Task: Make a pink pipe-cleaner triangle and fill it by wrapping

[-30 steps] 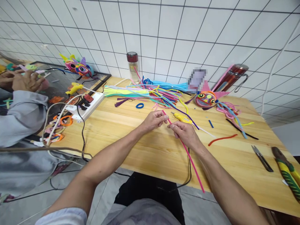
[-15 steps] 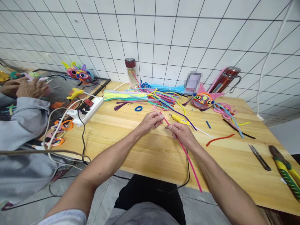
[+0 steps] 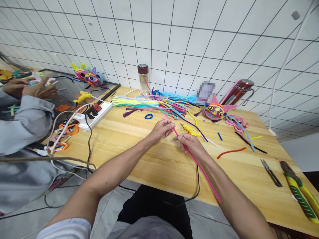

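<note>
A long pink pipe cleaner (image 3: 203, 171) runs between my two hands over the middle of the wooden table. My left hand (image 3: 162, 129) pinches its upper end between thumb and fingers. Farther down, my right hand (image 3: 188, 143) is closed around it, and the long tail slopes along my right forearm toward the table's front edge. Just beyond my right hand lies a yellow glue gun (image 3: 190, 129). Past my left hand are a coiled blue ring (image 3: 148, 116) and a heap of coloured pipe cleaners (image 3: 139, 102).
A decorated mask-like figure (image 3: 213, 112) stands at the back right, near a red flask (image 3: 238, 91). Thread snips (image 3: 271, 172) and green-yellow pliers (image 3: 297, 191) lie at right. On the left are a power strip (image 3: 96, 116) with cables and a co-worker's hands (image 3: 40, 89).
The view has shifted slightly. My right hand has moved a little along the pink pipe cleaner, whose tail now lies closer to my right forearm. The co-worker's hands have moved as well.
</note>
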A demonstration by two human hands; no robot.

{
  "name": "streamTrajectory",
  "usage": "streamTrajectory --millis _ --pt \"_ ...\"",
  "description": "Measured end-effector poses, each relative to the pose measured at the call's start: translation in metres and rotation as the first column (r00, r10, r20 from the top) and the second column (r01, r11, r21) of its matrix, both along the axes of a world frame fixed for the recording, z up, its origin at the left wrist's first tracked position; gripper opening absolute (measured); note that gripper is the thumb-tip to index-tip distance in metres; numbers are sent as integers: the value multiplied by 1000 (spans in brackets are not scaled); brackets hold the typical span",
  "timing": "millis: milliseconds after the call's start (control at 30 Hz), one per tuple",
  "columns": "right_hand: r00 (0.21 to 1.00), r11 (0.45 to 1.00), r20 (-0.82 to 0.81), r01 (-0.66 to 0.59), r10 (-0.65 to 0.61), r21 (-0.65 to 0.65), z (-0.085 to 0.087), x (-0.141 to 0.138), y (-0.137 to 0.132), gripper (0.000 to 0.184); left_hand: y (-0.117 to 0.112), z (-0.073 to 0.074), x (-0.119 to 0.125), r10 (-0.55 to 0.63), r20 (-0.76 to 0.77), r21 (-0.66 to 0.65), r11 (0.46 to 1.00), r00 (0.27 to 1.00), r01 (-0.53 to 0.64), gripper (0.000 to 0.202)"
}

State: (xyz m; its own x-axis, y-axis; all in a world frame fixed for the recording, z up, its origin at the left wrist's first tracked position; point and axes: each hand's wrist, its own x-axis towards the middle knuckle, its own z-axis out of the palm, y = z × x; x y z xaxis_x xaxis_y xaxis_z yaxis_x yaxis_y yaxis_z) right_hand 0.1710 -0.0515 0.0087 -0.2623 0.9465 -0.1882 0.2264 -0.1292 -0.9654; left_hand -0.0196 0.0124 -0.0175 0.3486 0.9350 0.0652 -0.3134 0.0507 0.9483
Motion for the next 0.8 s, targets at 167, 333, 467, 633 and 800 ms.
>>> streamTrajectory --millis 167,333,467,633,800 --pt "997 997 73 23 -28 67 -4 -3 -1 53 -2 1 3 -53 -47 -2 999 997 53 63" --pt "986 993 164 -4 -15 118 -3 1 1 54 0 -2 4 -11 -47 25 1000 999 12 61" --pt "991 995 132 -14 1 99 0 2 1 54 1 -2 3 13 -66 64 998 998 -9 63" --pt "997 995 78 19 -27 98 -1 1 2 53 -3 0 2 -58 -57 23 998 997 59 67" --pt "998 995 66 4 -11 100 -4 0 0 53 -7 0 3 -178 -166 12 983 970 183 65"
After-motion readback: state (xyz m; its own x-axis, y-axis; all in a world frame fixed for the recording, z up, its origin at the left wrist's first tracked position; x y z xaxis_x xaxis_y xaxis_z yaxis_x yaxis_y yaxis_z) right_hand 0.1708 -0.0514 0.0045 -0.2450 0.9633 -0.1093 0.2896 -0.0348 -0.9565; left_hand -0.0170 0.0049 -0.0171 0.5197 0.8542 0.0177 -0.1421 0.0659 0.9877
